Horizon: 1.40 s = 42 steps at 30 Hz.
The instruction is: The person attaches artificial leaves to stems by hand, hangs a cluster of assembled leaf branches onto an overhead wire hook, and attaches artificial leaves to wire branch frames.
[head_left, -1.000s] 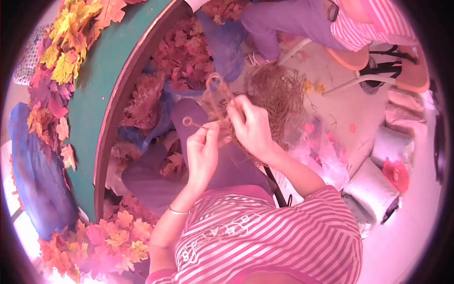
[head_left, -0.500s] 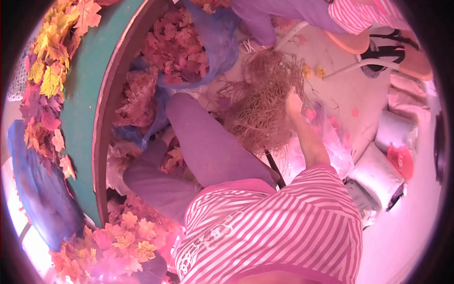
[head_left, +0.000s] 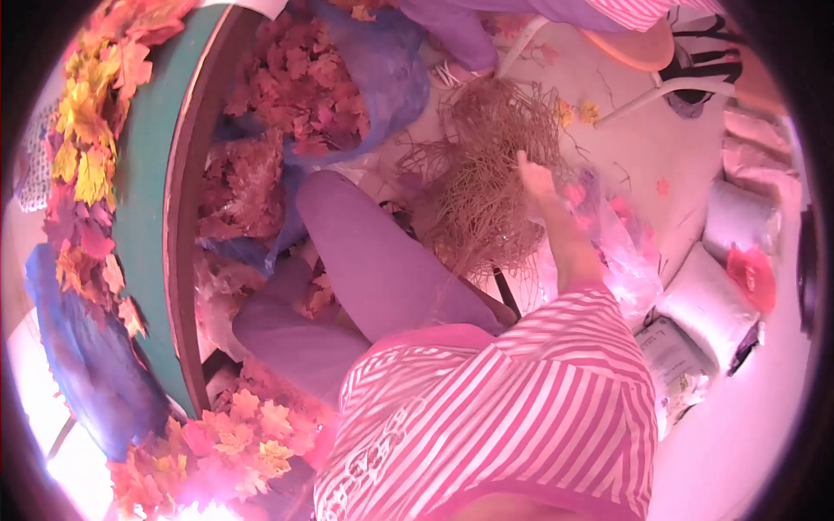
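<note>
A large tangled bundle of thin brown twigs point(head_left: 482, 195) lies on the floor in front of my bent knee. My right hand point(head_left: 537, 180) is at the bundle's right edge. One finger or the thumb points up along the twigs, while the others look curled around some strands and are partly hidden. My left hand is not visible. Close to my right wrist is a clear plastic bag point(head_left: 612, 247) with pink bits inside. A dark rod point(head_left: 505, 291) stands out below the twigs.
A green table point(head_left: 143, 226) curves along the left, with artificial maple leaves point(head_left: 91, 152) on it. Blue bags point(head_left: 400, 95) of red leaves point(head_left: 304, 87) sit beside it. Another person's leg point(head_left: 460, 39) and an orange-seated stool point(head_left: 638, 48) are ahead. White packs point(head_left: 708, 300) lie at right.
The view has shifted a little. My right hand stays at the right side of the twigs, with its finger or thumb now tilted further left.
</note>
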Each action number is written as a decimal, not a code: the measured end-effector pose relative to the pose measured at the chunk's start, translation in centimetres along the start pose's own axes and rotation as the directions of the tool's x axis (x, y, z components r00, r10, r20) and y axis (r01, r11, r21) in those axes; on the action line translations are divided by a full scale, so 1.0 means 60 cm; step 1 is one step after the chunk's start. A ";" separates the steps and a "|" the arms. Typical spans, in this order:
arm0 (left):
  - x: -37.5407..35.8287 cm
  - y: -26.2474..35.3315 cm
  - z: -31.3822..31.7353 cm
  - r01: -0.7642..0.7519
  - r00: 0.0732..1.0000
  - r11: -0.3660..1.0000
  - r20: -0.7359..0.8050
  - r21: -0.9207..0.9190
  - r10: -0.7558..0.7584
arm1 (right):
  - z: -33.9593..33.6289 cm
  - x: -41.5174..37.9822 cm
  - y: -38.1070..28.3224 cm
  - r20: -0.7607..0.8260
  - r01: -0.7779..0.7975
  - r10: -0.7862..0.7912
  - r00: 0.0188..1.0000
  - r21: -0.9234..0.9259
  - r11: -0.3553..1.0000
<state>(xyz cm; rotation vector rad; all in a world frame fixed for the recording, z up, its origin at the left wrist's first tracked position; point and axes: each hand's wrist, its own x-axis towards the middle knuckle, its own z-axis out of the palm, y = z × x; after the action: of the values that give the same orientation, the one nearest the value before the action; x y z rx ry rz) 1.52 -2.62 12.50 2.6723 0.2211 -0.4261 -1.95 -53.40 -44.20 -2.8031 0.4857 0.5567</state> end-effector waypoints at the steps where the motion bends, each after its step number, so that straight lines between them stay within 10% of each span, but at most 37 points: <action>1: -0.005 -0.001 -0.001 0.003 1.000 1.000 0.001 0.014 -0.003 | -0.008 -0.002 0.026 0.025 -0.131 0.130 0.991 0.035 0.991; 9: -0.062 -0.003 -0.047 0.064 0.998 0.974 -0.041 0.219 -0.056 | 0.032 -0.012 0.053 0.104 -0.615 0.608 0.787 0.056 0.786; 14: -0.107 -0.018 -0.170 0.179 0.982 0.816 -0.156 0.550 -0.110 | -0.014 0.072 -0.042 0.041 -0.340 0.338 0.940 0.126 0.932; 18: -0.103 0.028 -0.202 -0.060 0.978 0.593 -0.072 0.803 0.197 | -0.187 0.024 -0.187 -0.208 -0.110 0.173 0.963 0.283 0.953; 21: -0.027 0.100 -0.097 -0.494 0.841 0.593 0.174 0.637 0.513 | -0.270 -0.022 -0.235 -0.283 0.010 0.113 0.953 0.400 0.917; 24: 0.105 0.131 0.094 -0.592 0.804 0.806 0.093 0.026 0.587 | -0.309 -0.066 -0.259 -0.326 0.100 0.068 0.943 0.470 0.877; 26: 0.168 0.130 0.204 -0.124 0.918 0.911 0.303 -0.393 0.256 | -0.342 -0.095 -0.275 -0.334 0.117 0.065 0.940 0.497 0.860; 29: 0.225 0.113 0.356 -0.033 0.881 0.823 0.372 -0.566 0.291 | -0.363 -0.132 -0.297 -0.484 0.255 0.012 0.875 0.482 0.838; 34: 0.221 0.150 0.378 0.389 0.794 0.650 0.595 -0.653 0.122 | -0.354 -0.152 -0.317 -0.367 0.219 -0.030 0.930 0.486 0.846; 38: 0.217 0.130 0.357 0.421 0.843 0.608 0.537 -0.673 0.009 | -0.346 -0.138 -0.311 -0.454 0.283 -0.081 0.887 0.397 0.873; 42: 0.207 0.153 0.337 0.677 0.629 0.446 0.775 -0.585 0.062 | -0.343 -0.130 -0.314 -0.432 0.271 -0.125 0.893 0.295 0.916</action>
<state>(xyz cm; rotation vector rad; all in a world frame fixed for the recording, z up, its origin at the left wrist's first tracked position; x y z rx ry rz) 9.93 -18.50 -5.54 1.2710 0.5706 -1.1155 4.86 -40.13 -19.36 -2.5686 0.3192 -0.1556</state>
